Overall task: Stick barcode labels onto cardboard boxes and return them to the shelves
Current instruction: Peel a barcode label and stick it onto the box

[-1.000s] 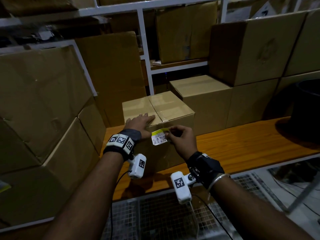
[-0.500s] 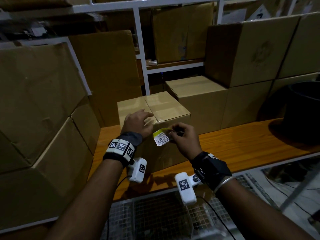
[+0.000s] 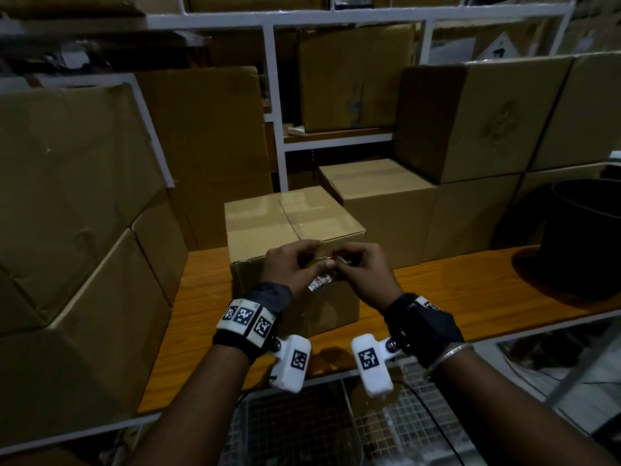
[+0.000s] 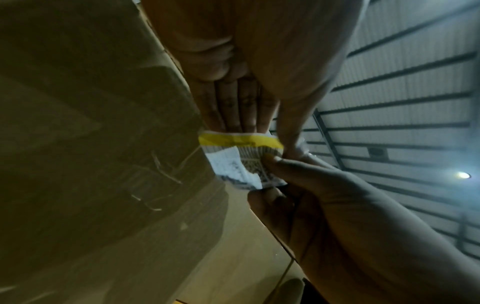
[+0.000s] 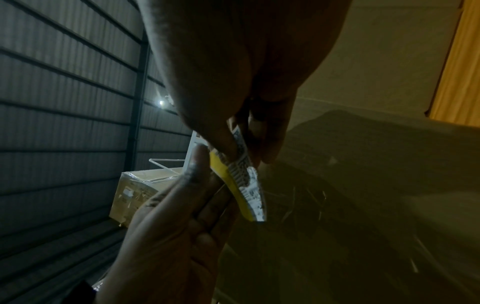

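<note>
A barcode label [image 3: 320,283] with a yellow strip, one only, is pinched between both hands, the left hand [image 3: 291,268] and right hand [image 3: 364,271] curled on it at fingertips and thumbs, just in front of a small cardboard box's [image 3: 289,219] near top edge. That box stands alone near the front edge of the wooden shelf [image 3: 447,290], with bare board to its right. Larger boxes [image 3: 67,183] crowd the left side and back, and a dark tub [image 3: 584,237] sits far right.

A storeroom: white metal shelving [image 3: 275,105] packed with cardboard boxes [image 3: 470,116] (corrugated metal wall [image 4: 402,102] behind).
</note>
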